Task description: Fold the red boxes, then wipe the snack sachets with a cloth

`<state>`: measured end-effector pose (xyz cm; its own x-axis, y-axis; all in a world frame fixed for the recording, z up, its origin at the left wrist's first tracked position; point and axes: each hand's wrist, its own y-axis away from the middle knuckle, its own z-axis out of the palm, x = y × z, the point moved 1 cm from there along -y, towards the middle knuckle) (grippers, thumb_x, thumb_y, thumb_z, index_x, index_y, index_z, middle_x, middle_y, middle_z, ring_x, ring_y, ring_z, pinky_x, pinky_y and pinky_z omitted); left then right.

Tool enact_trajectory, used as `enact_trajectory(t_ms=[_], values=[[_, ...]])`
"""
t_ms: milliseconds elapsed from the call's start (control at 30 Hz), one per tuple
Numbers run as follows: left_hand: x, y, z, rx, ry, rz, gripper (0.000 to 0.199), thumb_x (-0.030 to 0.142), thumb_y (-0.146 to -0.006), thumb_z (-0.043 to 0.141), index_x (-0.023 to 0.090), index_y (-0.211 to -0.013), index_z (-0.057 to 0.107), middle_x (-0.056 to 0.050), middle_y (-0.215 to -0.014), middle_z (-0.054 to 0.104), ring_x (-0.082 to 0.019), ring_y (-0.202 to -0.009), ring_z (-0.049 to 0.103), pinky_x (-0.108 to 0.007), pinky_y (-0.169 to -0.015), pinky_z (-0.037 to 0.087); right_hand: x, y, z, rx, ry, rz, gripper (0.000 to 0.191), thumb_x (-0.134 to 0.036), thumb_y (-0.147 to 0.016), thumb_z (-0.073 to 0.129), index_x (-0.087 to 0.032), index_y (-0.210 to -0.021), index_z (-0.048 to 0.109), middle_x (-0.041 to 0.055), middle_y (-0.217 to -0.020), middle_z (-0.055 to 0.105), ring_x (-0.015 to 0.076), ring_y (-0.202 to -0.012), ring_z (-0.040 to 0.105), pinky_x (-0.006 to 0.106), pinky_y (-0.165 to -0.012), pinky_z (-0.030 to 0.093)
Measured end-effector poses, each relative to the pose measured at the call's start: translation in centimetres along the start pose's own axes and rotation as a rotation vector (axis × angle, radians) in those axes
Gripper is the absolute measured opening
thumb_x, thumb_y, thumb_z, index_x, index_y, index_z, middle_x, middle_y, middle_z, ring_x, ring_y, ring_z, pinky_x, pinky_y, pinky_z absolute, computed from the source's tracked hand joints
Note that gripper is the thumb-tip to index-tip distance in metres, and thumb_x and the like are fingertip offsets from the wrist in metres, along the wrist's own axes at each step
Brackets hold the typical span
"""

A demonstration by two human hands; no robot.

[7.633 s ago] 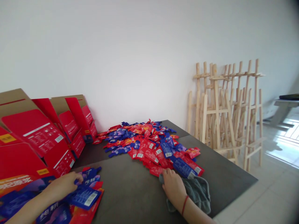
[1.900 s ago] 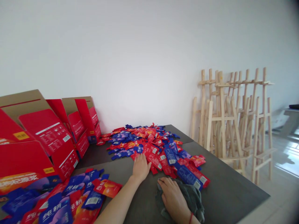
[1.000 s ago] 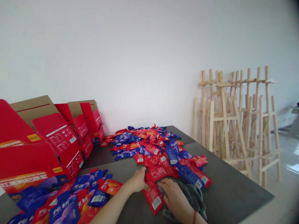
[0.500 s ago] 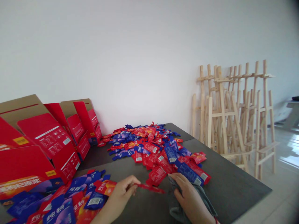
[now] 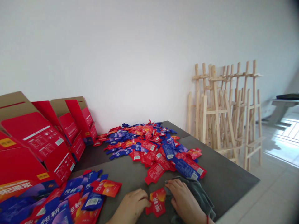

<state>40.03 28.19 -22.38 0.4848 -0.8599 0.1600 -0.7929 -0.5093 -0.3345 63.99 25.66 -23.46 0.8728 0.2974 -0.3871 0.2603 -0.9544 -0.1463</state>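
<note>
A red pouch (image 5: pixel 158 203) with white characters and an orange picture lies face up, low over or on the dark table. The fingers of my left hand (image 5: pixel 136 203) are closed on its left end. My right hand (image 5: pixel 183 197) grips a dark grey-green cloth (image 5: pixel 198 194), its fingertips at the pouch's right edge. Part of the cloth is hidden under this hand. Just beyond both hands spreads a heap of red and blue pouches (image 5: pixel 155 173). Another group of pouches (image 5: pixel 93 200) lies left of my left hand, overlapping one another.
Open red cardboard boxes (image 5: pixel 32 161) stand in a row along the left side. The dark tabletop (image 5: pixel 224 174) ends in an edge at the right. Past it, several wooden easels (image 5: pixel 217 118) lean near the white wall. A grey table (image 5: pixel 283 107) stands far right.
The red pouch, edge-on before, has turned to show its printed face between my hands. My left hand has moved right and down, closer to my right hand. The view has shifted slightly right.
</note>
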Motion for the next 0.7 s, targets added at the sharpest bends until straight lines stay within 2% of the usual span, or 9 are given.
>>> enact_trajectory(t_ms=[100,200,267,367,433,533,700], values=[[-0.1,0.2,0.1,0.021,-0.019,-0.008,0.021,0.012,-0.092,0.044,0.023,-0.089,0.062,0.000,-0.087,0.063,-0.013,-0.077,0.057,-0.022,-0.066,0.040,1.1,0.0,-0.5,0.041,0.031,0.065,0.052,-0.003,-0.072,0.043,-0.017,-0.118,0.064,0.0079,-0.124,0.062,0.0235,-0.114,0.052,0.036,-0.101,0.035],[-0.5,0.4,0.2,0.050,-0.051,-0.038,0.020,0.011,-0.090,0.047,0.023,-0.088,0.062,0.000,-0.088,0.062,-0.013,-0.076,0.056,-0.021,-0.064,0.040,-0.1,0.0,-0.8,0.069,0.068,0.076,0.051,-0.003,-0.072,0.044,-0.018,-0.116,0.064,0.0078,-0.123,0.063,0.0242,-0.112,0.053,0.037,-0.100,0.036],[-0.7,0.6,0.2,0.054,-0.053,-0.047,0.019,0.011,-0.090,0.049,0.023,-0.088,0.063,0.000,-0.088,0.061,-0.012,-0.077,0.056,-0.021,-0.064,0.040,-1.9,-0.2,-0.6,0.038,0.063,-0.017,0.056,-0.003,-0.070,0.045,-0.021,-0.120,0.062,0.0048,-0.128,0.060,0.0232,-0.117,0.051,0.036,-0.101,0.035],[-0.9,0.7,0.1,0.045,-0.057,-0.046,0.017,0.012,-0.090,0.052,0.023,-0.088,0.064,0.001,-0.089,0.062,-0.012,-0.079,0.056,-0.020,-0.066,0.040,-4.4,-0.5,0.3,-0.104,0.044,-0.258,0.062,-0.005,-0.070,0.048,-0.025,-0.128,0.056,0.0000,-0.132,0.059,0.0218,-0.122,0.048,0.034,-0.105,0.032],[-0.9,0.8,-0.1,0.034,-0.067,-0.049,0.016,0.013,-0.090,0.052,0.024,-0.088,0.064,0.001,-0.089,0.062,-0.013,-0.079,0.056,-0.021,-0.065,0.040,-4.8,-0.7,0.7,-0.146,0.054,-0.308,0.061,-0.005,-0.071,0.049,-0.024,-0.129,0.055,0.0000,-0.133,0.059,0.0221,-0.123,0.047,0.034,-0.106,0.031],[-0.8,0.8,-0.4,0.011,-0.063,-0.051,0.018,0.013,-0.091,0.051,0.025,-0.091,0.065,0.001,-0.088,0.063,-0.013,-0.078,0.056,-0.021,-0.065,0.039,-3.6,-0.8,0.9,-0.093,0.061,-0.186,0.060,-0.005,-0.072,0.047,-0.022,-0.128,0.057,0.0021,-0.134,0.058,0.0221,-0.124,0.046,0.034,-0.106,0.030],[-0.8,0.8,-0.8,0.016,-0.045,-0.036,0.020,0.015,-0.093,0.048,0.025,-0.089,0.065,0.001,-0.085,0.062,-0.012,-0.076,0.056,-0.021,-0.063,0.039,-0.1,-0.6,0.2,-0.008,0.055,0.008,0.060,-0.003,-0.070,0.042,-0.019,-0.125,0.061,0.0050,-0.131,0.060,0.0222,-0.120,0.048,0.035,-0.103,0.032]])
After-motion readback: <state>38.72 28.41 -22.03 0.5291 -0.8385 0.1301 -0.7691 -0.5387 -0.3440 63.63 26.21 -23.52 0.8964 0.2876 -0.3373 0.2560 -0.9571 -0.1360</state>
